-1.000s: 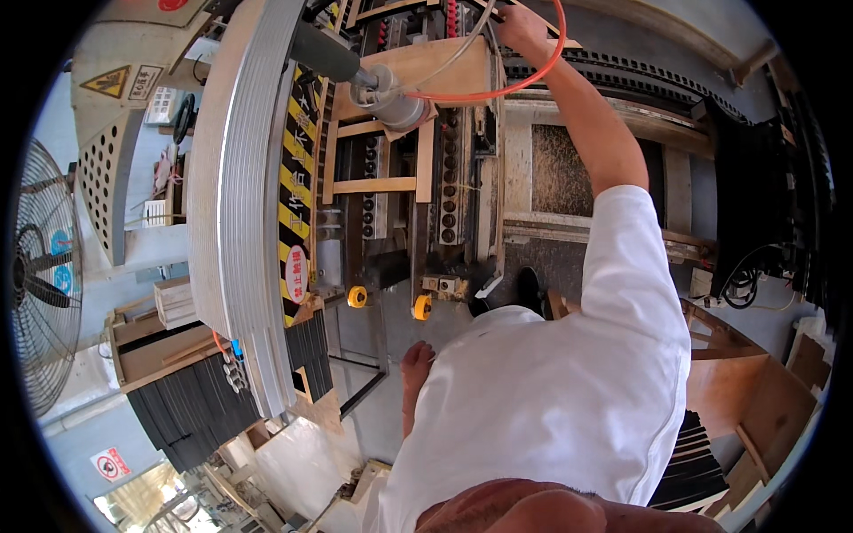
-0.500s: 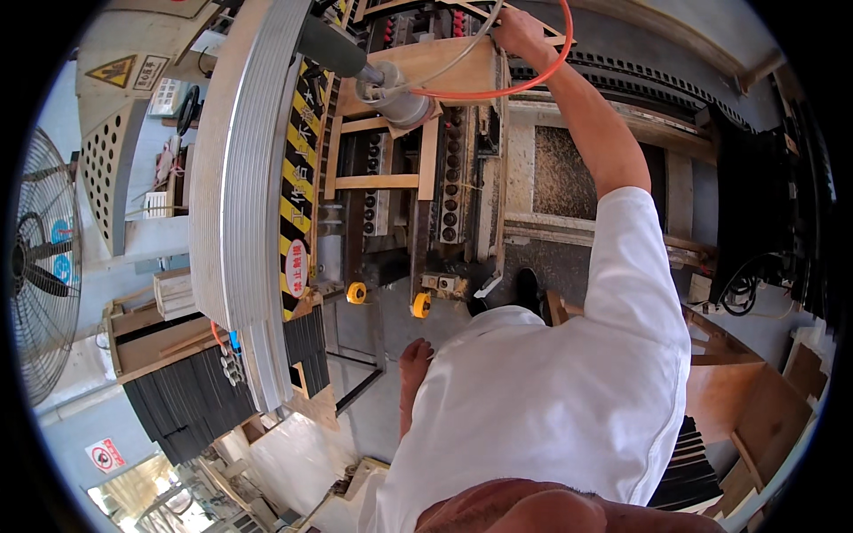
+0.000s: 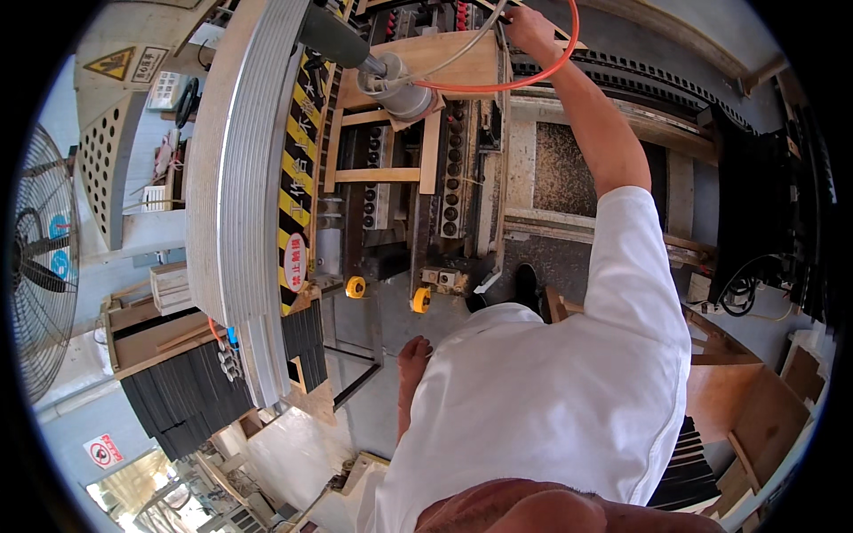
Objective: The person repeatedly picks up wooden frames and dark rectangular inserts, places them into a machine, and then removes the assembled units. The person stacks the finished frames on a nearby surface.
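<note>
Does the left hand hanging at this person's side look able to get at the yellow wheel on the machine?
Probably yes. The left hand hangs empty beside the body, and the nearer yellow wheel sits just ahead of it on the machine's edge, with nothing visible between them.

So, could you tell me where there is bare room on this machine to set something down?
The speckled bed right of the drill block lies bare, bordered by the right arm. The grey floor by the two yellow wheels is open. Near the right hand, orange hose and wooden frame crowd it.
</note>
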Motion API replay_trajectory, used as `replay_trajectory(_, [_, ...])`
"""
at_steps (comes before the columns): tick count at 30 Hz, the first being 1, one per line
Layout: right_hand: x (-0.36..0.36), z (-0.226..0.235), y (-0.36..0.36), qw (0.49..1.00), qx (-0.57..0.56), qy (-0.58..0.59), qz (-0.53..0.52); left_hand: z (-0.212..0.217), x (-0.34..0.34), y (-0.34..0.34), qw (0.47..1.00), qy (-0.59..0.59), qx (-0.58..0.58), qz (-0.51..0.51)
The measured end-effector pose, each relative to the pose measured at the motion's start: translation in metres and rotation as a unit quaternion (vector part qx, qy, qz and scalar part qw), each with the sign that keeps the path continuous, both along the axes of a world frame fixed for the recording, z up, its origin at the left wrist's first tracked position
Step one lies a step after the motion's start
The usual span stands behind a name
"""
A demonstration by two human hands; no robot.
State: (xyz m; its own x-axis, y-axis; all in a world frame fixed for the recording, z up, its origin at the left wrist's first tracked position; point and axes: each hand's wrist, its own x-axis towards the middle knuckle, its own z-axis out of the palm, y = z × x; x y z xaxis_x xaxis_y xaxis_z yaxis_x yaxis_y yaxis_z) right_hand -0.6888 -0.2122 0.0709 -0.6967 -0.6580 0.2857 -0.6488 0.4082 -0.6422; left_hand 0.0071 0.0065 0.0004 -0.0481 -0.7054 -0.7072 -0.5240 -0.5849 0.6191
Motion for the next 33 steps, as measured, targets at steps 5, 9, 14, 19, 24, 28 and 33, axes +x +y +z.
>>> replay_trajectory(5, [0.019, 0.015, -0.006, 0.999, 0.044, 0.002, -0.008, 0.013, -0.010, 0.004, 1.000, -0.011, 0.005, 0.005])
replay_trajectory(9, [0.004, -0.015, 0.001, 0.995, 0.052, 0.089, 0.000, -0.010, 0.009, 0.006, 1.000, 0.010, 0.001, 0.005])
replay_trajectory(14, [0.007, -0.005, -0.015, 0.999, 0.025, 0.030, 0.001, 0.000, -0.005, -0.002, 1.000, -0.009, 0.011, -0.004])
replay_trajectory(19, [0.013, 0.011, -0.010, 0.999, 0.018, 0.044, 0.007, -0.018, 0.008, -0.001, 0.999, -0.014, 0.002, -0.038])
replay_trajectory(24, [0.009, 0.000, -0.015, 0.996, -0.044, 0.078, 0.021, -0.014, 0.001, -0.003, 0.996, -0.022, -0.011, -0.085])
replay_trajectory(28, [-0.002, -0.022, -0.023, 0.993, -0.055, 0.101, -0.010, 0.007, -0.023, -0.009, 0.995, -0.046, -0.026, -0.081])
replay_trajectory(33, [0.014, -0.009, -0.021, 0.998, -0.005, 0.060, -0.001, -0.003, -0.009, -0.003, 0.996, -0.027, -0.037, -0.073])
